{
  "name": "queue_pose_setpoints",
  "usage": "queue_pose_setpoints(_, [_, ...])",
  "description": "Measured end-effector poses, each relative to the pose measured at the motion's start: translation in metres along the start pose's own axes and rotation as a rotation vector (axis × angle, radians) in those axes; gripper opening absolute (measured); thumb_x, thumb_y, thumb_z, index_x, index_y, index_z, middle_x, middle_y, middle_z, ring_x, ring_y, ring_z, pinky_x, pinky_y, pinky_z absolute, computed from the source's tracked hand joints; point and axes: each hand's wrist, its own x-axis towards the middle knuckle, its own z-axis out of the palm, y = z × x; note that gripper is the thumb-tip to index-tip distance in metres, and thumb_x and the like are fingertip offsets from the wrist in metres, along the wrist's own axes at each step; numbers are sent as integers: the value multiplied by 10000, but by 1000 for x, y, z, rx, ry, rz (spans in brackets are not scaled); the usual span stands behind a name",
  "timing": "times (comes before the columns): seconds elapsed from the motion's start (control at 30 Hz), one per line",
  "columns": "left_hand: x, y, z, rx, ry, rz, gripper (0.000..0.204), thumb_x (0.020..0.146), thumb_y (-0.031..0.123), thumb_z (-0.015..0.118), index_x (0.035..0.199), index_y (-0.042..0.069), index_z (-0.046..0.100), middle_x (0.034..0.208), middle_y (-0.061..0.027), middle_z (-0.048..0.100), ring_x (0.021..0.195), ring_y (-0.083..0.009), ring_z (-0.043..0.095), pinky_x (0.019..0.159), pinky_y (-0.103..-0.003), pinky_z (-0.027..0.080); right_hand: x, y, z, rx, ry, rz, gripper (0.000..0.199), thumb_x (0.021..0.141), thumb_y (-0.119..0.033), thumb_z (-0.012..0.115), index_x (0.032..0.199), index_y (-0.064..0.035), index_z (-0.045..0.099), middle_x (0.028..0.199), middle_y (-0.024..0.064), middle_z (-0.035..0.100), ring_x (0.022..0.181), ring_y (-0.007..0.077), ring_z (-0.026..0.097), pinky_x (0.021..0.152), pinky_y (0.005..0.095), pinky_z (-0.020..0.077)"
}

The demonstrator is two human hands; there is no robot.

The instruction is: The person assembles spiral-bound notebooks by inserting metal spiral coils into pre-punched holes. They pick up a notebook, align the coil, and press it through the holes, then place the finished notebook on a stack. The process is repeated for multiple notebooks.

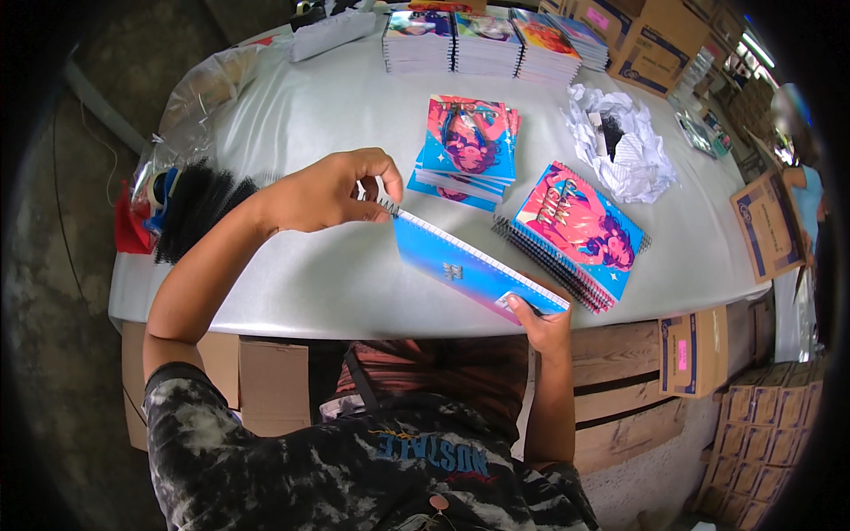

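Note:
My right hand [546,329] grips the lower right end of a blue notebook [460,265], thumb on its cover. The notebook is tilted above the table, its row of punched holes facing up. At its upper left corner, the fingers of my left hand [350,190] pinch a black spiral coil [388,207] whose end meets the first holes. Beyond it lies a loose stack of pink and blue notebooks [465,146] with no coils showing. To the right sits a pile of coil-bound notebooks [580,232], close to my right hand.
Many black coils [202,212] lie at the table's left, beside a tape roll [161,190]. Crumpled white paper [651,168] holds more black pieces. Several notebook stacks [482,55] line the far edge. Cardboard boxes [655,53] stand right; another person [801,190] is there beside a box.

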Motion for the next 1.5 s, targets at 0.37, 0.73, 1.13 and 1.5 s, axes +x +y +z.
queue_pose_setpoints(0.37, [13,-1,12,779,87,282,185,756,129,670,914,51,615,870,-82,608,830,-280,583,764,-362,459,0,-2,6,-71,40,32,259,826,31,555,1076,36,622,1060,155,647,931,174,630,815,278,472])
queue_pose_setpoints(0.73, [17,16,17,982,120,277,229,743,208,683,916,80,605,859,-48,610,836,-222,586,788,-333,443,1,3,12,-160,29,-140,289,807,82,538,1084,43,611,1077,165,637,986,229,628,857,300,476])
queue_pose_setpoints(1.13, [14,6,19,872,142,390,226,657,130,730,828,88,588,874,-40,590,855,-224,581,791,-340,447,-8,1,25,-232,94,-228,345,764,113,498,1078,35,618,1067,181,637,987,259,632,860,304,477])
queue_pose_setpoints(1.5, [-12,-113,120,1067,548,564,1067,696,759,439,1390,-21,218,1434,-296,162,1358,-412,105,1038,-621,17,-14,-2,29,-303,88,-319,300,752,28,607,1050,38,630,1038,201,640,952,298,644,841,328,491])
